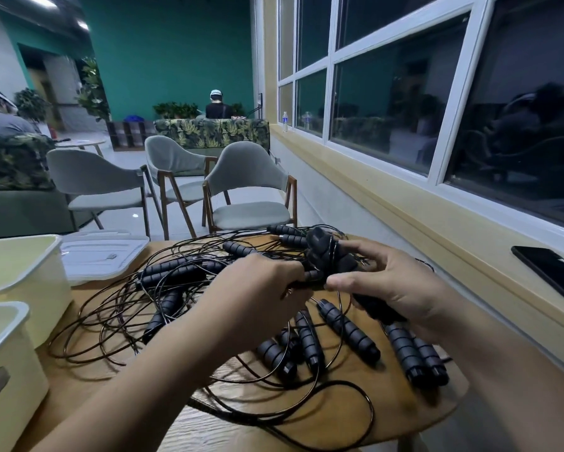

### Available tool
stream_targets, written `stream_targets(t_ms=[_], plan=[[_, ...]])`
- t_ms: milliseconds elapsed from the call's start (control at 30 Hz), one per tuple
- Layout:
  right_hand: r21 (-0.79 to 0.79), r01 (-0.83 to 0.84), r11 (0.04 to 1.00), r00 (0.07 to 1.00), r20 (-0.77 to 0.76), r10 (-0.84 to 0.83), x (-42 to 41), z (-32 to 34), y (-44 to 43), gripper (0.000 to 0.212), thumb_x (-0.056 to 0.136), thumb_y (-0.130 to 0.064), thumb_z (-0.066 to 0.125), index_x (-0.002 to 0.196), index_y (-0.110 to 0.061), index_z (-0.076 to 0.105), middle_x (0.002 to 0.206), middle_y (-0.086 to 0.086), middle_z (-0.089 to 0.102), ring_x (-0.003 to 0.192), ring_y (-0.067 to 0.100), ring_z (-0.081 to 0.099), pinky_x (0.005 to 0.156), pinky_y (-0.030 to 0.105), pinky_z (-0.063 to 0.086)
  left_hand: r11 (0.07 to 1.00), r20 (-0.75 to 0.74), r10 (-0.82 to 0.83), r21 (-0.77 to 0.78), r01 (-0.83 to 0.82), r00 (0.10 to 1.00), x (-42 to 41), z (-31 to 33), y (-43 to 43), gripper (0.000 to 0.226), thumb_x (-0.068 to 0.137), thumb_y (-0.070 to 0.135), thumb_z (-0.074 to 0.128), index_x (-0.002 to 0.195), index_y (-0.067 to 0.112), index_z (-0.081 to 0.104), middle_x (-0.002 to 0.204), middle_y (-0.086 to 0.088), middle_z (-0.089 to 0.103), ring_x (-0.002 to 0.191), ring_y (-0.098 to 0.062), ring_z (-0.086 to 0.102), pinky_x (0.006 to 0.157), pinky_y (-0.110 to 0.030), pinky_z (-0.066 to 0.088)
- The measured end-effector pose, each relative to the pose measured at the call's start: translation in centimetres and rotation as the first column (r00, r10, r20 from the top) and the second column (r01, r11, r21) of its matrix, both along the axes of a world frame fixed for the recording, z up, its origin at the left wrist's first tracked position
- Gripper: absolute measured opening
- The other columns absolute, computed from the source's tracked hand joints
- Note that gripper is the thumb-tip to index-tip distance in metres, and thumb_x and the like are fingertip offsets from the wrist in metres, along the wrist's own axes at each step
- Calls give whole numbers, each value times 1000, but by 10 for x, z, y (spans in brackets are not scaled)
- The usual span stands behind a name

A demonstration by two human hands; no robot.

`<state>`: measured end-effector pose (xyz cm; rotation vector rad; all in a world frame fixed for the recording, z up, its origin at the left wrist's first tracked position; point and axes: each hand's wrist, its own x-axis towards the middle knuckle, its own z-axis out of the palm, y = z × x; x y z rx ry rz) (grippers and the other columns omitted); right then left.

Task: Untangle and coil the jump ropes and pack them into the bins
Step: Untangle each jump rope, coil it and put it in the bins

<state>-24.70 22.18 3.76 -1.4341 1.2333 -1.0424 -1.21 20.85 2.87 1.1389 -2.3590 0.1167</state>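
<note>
A tangle of thin black jump ropes (117, 308) with several ribbed black foam handles (349, 331) covers the round wooden table (388, 412). My right hand (391, 285) grips a pair of black handles (329, 252) held up above the pile, with cord wound around them. My left hand (258, 288) pinches the cord just left of those handles. Two cream bins (23, 272) stand at the table's left edge, the nearer bin (3, 370) partly cut off by the frame.
White bin lids (101, 252) lie behind the far bin. A black phone (548, 272) rests on the yellow window ledge to the right. Grey chairs (248, 190) stand beyond the table, and people sit further back in the room.
</note>
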Motion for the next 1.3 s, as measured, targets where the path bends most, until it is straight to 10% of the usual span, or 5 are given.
stream_targets(t_ms=[167, 433, 767, 933, 1300], plan=[[96, -175, 980, 935, -295, 196, -3, 2, 5, 63, 69, -39, 101, 123, -55, 73, 101, -14, 82, 99, 6, 77, 94, 24, 58, 994, -91, -102, -40, 99, 991, 12, 10, -2, 20, 87, 52, 80, 90, 33, 73, 72, 16, 66, 69, -3, 59, 64, -32, 51], [306, -457, 835, 865, -64, 497, -14, 7, 8, 53, 79, -18, 92, 126, -38, 77, 106, 24, 78, 77, 28, 67, 72, 44, 52, 981, -300, -157, 64, 184, 941, 24, 16, -3, 39, 63, 56, 93, 80, 29, 72, 67, 5, 62, 62, -15, 56, 54, -31, 43], [154, -773, 616, 634, 156, 757, -12, -8, 0, 62, 85, -19, 75, 141, 1, 58, 115, 35, 65, 62, 20, 55, 47, 42, 25, 823, -599, -207, 321, 469, 774, 17, 7, -7, 61, 93, 64, 62, 91, 3, 69, 70, 1, 59, 62, -13, 53, 63, -24, 38], [-87, -815, 573, 520, 327, 789, -9, -1, 5, 65, 90, -23, 78, 133, 14, 46, 112, 30, 66, 58, 13, 61, 36, 30, 33, 859, -528, -63, 403, 316, 847, -4, -9, -5, 23, 84, 48, 57, 71, 39, 74, 64, 15, 66, 60, 1, 58, 61, -20, 44], [-86, -379, 922, 858, 340, 384, -8, -6, -2, 81, 83, -32, 86, 141, 7, 46, 122, 37, 67, 61, 20, 56, 42, 21, 45, 954, -148, 19, 299, 26, 989, -7, -14, -8, 38, 112, 45, 36, 89, 28, 60, 72, 5, 62, 68, -11, 58, 66, -37, 46]])
